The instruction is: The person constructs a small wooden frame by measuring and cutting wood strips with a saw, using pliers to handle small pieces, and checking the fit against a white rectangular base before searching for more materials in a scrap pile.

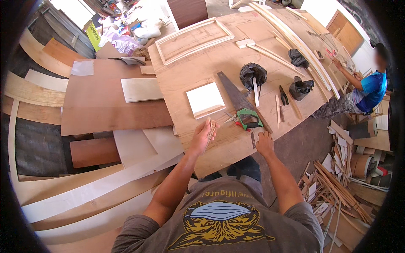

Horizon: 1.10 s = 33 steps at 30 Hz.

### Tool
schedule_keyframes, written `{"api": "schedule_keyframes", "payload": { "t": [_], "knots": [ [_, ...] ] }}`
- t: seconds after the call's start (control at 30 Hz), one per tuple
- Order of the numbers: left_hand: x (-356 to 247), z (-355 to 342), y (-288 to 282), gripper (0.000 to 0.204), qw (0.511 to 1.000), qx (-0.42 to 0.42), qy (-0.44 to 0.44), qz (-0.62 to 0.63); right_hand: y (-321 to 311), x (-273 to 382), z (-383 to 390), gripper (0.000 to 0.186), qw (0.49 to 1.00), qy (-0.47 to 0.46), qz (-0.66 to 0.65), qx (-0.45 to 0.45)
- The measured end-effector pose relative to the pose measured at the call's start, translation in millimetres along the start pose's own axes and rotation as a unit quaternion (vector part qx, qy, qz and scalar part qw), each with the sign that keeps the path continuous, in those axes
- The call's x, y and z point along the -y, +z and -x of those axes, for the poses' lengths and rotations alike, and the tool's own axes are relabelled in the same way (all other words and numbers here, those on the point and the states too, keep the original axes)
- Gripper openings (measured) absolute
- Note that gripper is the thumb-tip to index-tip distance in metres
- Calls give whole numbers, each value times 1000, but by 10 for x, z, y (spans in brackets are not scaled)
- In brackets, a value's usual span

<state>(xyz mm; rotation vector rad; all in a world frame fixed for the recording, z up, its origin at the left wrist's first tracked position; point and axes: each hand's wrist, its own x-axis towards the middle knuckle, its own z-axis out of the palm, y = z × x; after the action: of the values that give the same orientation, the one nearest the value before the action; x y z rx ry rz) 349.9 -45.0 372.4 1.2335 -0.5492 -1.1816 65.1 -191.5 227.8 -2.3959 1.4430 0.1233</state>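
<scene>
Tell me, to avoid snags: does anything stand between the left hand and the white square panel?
Nothing loose is plainly visible between the left hand and the white square panel. A narrow brown strip runs along the panel's near edge; whether it is separate is unclear. The green-handled saw lies to the right.

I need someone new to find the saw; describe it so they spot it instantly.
Start at the large light-brown plywood tabletop. Just right of the flat white square panel lies the handsaw with a dark metal blade and green-and-black handle, its grip end lower in the picture. That bright green grip sets it apart from the black pliers farther right.
</scene>
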Motion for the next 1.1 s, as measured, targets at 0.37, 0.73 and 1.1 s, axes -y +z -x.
{"api": "schedule_keyframes", "payload": {
  "t": [0.37,0.73,1.1],
  "knots": [
    [138,-316,163,38,990,-139,-14,13,-50,61,-582,45,981,-191,39,-17],
    [80,-763,720,49,958,-280,-40,-44,106,-176,-1309,22,901,-411,136,-22],
    [-27,-656,696,46,941,-337,-11,24,-356,-78,-2371,45,955,-256,139,-53]
  ]
}}
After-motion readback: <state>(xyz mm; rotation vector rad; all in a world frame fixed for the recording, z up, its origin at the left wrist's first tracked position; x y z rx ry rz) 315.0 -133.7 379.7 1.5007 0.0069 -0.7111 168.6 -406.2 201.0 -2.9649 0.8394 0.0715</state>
